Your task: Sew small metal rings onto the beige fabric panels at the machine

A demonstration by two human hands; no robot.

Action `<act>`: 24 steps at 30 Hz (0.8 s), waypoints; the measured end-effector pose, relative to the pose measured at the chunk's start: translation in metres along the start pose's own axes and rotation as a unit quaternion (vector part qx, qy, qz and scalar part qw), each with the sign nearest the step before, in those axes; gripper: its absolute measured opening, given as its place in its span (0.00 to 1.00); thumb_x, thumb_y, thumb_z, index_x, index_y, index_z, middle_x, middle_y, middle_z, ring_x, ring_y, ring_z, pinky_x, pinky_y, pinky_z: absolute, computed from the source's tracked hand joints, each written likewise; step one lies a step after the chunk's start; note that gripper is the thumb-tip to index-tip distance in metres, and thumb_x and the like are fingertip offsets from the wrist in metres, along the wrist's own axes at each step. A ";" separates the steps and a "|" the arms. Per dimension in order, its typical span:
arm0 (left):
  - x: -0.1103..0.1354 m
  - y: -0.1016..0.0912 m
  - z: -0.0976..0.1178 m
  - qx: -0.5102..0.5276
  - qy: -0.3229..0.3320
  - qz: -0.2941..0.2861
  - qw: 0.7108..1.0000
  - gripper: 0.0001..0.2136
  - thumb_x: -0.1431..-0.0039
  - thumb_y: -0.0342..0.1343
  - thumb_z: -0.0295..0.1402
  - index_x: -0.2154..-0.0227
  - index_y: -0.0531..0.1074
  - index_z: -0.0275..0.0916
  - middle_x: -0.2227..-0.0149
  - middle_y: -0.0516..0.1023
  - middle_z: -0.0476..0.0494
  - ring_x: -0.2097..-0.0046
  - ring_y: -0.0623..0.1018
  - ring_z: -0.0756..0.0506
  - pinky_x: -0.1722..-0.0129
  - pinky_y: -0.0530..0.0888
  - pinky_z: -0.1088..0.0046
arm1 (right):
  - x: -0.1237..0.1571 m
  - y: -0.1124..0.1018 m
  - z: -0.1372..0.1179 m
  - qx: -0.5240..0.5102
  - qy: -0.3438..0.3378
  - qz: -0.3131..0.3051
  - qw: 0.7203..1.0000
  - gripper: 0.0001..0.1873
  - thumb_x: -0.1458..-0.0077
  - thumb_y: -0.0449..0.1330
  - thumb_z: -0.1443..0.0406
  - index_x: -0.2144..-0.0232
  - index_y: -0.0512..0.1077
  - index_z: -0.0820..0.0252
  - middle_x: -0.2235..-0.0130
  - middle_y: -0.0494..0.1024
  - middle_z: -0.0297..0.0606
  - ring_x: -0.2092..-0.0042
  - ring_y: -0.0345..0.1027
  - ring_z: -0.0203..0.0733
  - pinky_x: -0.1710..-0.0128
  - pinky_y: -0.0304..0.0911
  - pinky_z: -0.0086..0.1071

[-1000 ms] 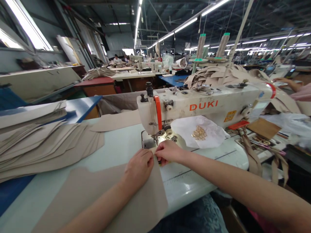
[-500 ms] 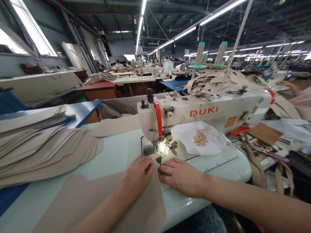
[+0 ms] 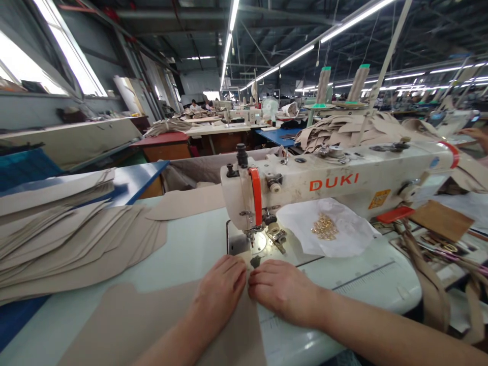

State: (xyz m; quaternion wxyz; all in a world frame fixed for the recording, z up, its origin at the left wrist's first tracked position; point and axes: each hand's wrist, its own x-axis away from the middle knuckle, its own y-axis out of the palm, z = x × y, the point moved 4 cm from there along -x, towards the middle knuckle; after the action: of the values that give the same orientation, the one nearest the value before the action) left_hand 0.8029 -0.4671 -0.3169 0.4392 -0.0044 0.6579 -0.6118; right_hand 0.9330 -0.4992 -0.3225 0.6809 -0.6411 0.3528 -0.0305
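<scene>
Pale tabletop (image 3: 190, 239); beige panel (image 3: 148, 315) cropped below; left hand (image 3: 222, 285), right hand (image 3: 282, 287) curled, cannot tell grasp.

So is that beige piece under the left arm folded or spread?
Mostly spread: the beige piece lies flat on the tabletop. The left hand covers one part.

I count 1 left hand (image 3: 221, 284), 1 right hand (image 3: 284, 291) | 1 fabric panel (image 3: 141, 310) under the left | 1 sewing machine (image 3: 339, 175) up close | 2 thread cones (image 3: 359, 85) behind it | gold pieces (image 3: 325, 226): too small to tally
</scene>
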 end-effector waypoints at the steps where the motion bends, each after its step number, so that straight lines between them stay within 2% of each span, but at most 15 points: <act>1: 0.000 0.000 0.000 -0.001 0.003 0.000 1.000 0.11 0.38 0.43 0.25 0.73 0.68 0.38 0.72 0.74 0.46 0.68 0.73 0.47 0.65 0.73 0.70 | 0.000 0.000 0.000 -0.002 0.000 0.000 1.000 0.11 0.37 0.49 0.68 0.67 0.71 0.62 0.63 0.77 0.39 0.57 0.67 0.37 0.52 0.61 0.33; 7: -0.001 0.001 0.000 -0.006 0.007 -0.003 1.000 0.11 0.37 0.43 0.26 0.72 0.68 0.38 0.70 0.74 0.45 0.66 0.73 0.47 0.63 0.73 0.70 | 0.002 0.003 0.000 -0.005 0.002 -0.002 1.000 0.11 0.37 0.49 0.68 0.66 0.71 0.63 0.62 0.77 0.40 0.56 0.67 0.39 0.51 0.60 0.33; 24: 0.000 0.004 0.000 -0.012 0.025 0.001 1.000 0.11 0.36 0.42 0.27 0.71 0.67 0.37 0.71 0.73 0.46 0.67 0.72 0.46 0.65 0.72 0.69 | 0.001 0.001 -0.001 0.013 0.006 -0.023 1.000 0.09 0.38 0.51 0.68 0.65 0.70 0.64 0.62 0.75 0.39 0.57 0.65 0.39 0.51 0.60 0.33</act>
State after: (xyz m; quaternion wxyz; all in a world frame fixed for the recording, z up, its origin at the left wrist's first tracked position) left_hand 0.8045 -0.4660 -0.3203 0.4230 0.0062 0.6761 -0.6032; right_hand 0.9329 -0.4999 -0.3234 0.6858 -0.6404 0.3415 -0.0551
